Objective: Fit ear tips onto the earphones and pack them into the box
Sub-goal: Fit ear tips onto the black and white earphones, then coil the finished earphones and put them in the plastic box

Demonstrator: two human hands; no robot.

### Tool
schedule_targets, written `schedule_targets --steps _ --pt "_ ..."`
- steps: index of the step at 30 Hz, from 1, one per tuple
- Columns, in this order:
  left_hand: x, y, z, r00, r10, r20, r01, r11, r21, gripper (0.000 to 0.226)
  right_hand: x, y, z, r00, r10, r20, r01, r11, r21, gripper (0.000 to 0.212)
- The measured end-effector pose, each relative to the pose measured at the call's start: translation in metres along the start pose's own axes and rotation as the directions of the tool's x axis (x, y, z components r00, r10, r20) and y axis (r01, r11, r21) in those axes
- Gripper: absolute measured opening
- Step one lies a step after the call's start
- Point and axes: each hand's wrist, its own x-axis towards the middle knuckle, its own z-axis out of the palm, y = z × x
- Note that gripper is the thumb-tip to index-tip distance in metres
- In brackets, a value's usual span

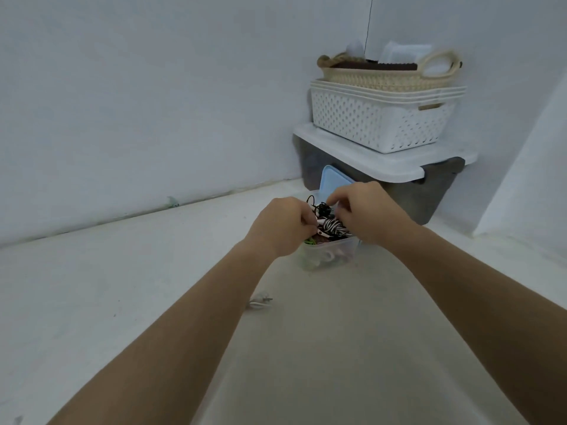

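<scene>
- The clear box (pixel 329 256) stands on the white worktop (pixel 122 286), near the centre of the view, and both hands meet over its open top.
- It is packed with tangled earphone cables: a black-and-white striped bundle (pixel 336 227) on top, a black cable (pixel 322 207) at 12 o'clock of it, and something green (pixel 310 240) against the 9 o'clock wall.
- The left hand (pixel 283 225) has its fingers (pixel 308 223) curled and pinched on a white earphone (pixel 321 222) at the box's 9 o'clock edge.
- The right hand (pixel 366 211) has its fingers (pixel 339 216) curled down onto the pile; whether they grip anything cannot be told.
- A blue lid (pixel 333 179) leans upright just behind the box, at 12 o'clock.
- At 1 o'clock a grey bin (pixel 445 191) with a white cover (pixel 383 164) carries nested white baskets (pixel 377 121) and a beige basket (pixel 377 78) holding clear containers (pixel 402 52).
- A short white cable piece (pixel 260 303) lies on the worktop at 7 o'clock of the box, just beside the left forearm.
</scene>
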Motion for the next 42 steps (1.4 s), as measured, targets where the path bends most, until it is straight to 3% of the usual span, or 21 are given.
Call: schedule_targets --steps 5,13,18,25,31,35,38,42 --pt "-0.004 -0.001 0.002 0.999 -0.002 -0.039 -0.001 0.995 -0.1 0.013 -0.015 0.004 -0.001 0.993 0.023 0.118 -0.035 0.994 0.103 0.014" --pt "-0.004 0.01 0.006 0.995 -0.077 -0.057 0.06 0.965 -0.257 0.034 -0.007 0.004 0.015 0.999 0.035 0.024 -0.035 0.999 0.003 0.027" --pt "0.001 0.013 0.004 0.987 -0.107 -0.119 0.097 0.991 -0.091 0.024 -0.006 0.002 0.008 0.994 0.042 0.097 -0.034 0.996 -0.088 0.033" --pt "-0.001 0.016 0.004 0.956 -0.222 -0.191 0.25 0.959 0.135 0.034 -0.012 0.001 -0.004 0.975 -0.004 0.221 0.005 1.0 -0.004 0.031" --pt "0.001 0.026 0.006 0.964 -0.239 -0.114 0.245 0.969 0.039 0.008 -0.009 0.0 -0.006 0.981 -0.006 0.196 0.004 1.0 0.01 0.041" --pt "0.004 0.02 -0.003 0.98 -0.2 0.006 0.2 0.979 -0.035 0.02 -0.012 -0.001 -0.008 0.982 0.027 0.189 -0.042 0.996 0.078 0.044" --pt "0.001 0.023 -0.003 0.988 -0.154 -0.005 0.153 0.988 -0.025 0.022 -0.013 0.001 -0.007 0.983 0.054 0.174 -0.075 0.991 0.115 0.04" --pt "-0.006 0.017 -0.012 0.978 -0.203 -0.044 0.189 0.957 -0.22 0.025 -0.014 -0.01 -0.005 1.0 0.025 0.009 -0.026 0.991 0.133 0.033"
